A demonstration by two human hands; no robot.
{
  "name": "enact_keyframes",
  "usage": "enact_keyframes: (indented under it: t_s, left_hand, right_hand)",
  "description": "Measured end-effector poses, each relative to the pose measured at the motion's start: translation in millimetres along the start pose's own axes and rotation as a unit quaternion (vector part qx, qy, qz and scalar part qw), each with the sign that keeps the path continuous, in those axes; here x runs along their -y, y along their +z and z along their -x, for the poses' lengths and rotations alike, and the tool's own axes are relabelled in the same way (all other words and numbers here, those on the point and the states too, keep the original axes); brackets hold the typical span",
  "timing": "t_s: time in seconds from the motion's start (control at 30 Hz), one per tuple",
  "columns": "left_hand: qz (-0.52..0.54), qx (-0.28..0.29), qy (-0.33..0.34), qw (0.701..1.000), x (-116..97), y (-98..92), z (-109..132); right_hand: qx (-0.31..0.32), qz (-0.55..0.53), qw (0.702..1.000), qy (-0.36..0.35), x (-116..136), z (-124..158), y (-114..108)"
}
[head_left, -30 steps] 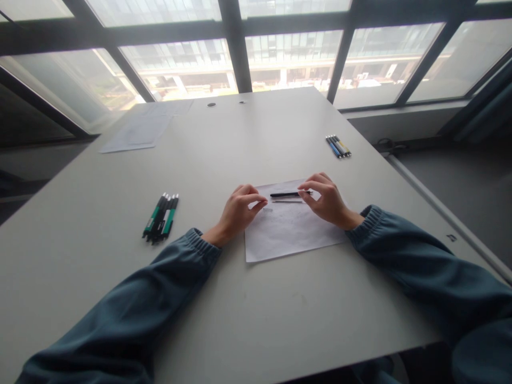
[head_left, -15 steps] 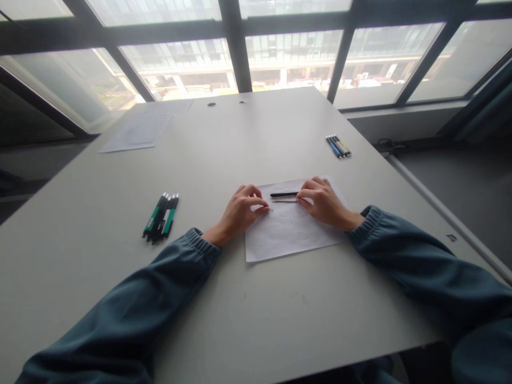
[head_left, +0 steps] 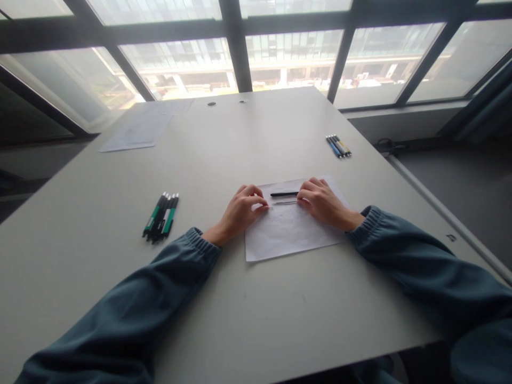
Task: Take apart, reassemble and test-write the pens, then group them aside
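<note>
On the sheet of white paper (head_left: 280,240) lies a black pen barrel (head_left: 283,194), its right end hidden by my right hand (head_left: 322,201). That hand pinches a thin pen refill (head_left: 285,202) between thumb and fingertips, the refill pointing left just in front of the barrel. My left hand (head_left: 246,208) is over the paper's left edge, thumb and forefinger pressed together. A tiny pale piece shows at those fingertips, close to the refill's tip, too small to name. Whether the two touch, I cannot tell.
A cluster of black and green pens (head_left: 161,217) lies left of my left hand. Several pens (head_left: 338,146), with blue and yellow among them, lie at the right. Sheets of paper (head_left: 138,128) rest at the far left of the white table (head_left: 224,314). Windows stand behind.
The refill's right end has come slightly nearer to me, along with my right fingertips. My left hand and the black barrel are nearly where they were.
</note>
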State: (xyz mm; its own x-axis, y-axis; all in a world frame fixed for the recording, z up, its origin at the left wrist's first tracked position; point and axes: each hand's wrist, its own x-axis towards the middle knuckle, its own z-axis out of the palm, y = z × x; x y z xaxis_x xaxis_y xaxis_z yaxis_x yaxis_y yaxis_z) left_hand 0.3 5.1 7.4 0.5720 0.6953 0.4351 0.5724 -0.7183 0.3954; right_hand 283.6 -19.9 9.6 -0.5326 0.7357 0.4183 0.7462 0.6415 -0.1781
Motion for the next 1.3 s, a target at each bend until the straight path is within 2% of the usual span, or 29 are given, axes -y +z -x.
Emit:
enact_keyframes:
  t_s: [0.23,0.5,1.3]
  left_hand:
    - [0.025,-0.089,-0.007,0.996,-6.8,-5.6,-0.9]
    - [0.046,-0.132,0.010,0.990,-7.4,-6.3,-1.8]
    - [0.050,-0.135,0.020,0.989,-7.8,-5.9,-2.1]
  right_hand:
    - [-0.077,-0.067,0.994,0.045,-0.8,0.4,0.7]
    - [-0.110,-0.067,0.992,-0.007,-2.4,1.3,3.6]
    - [-0.119,-0.084,0.989,-0.029,-0.5,0.3,3.4]
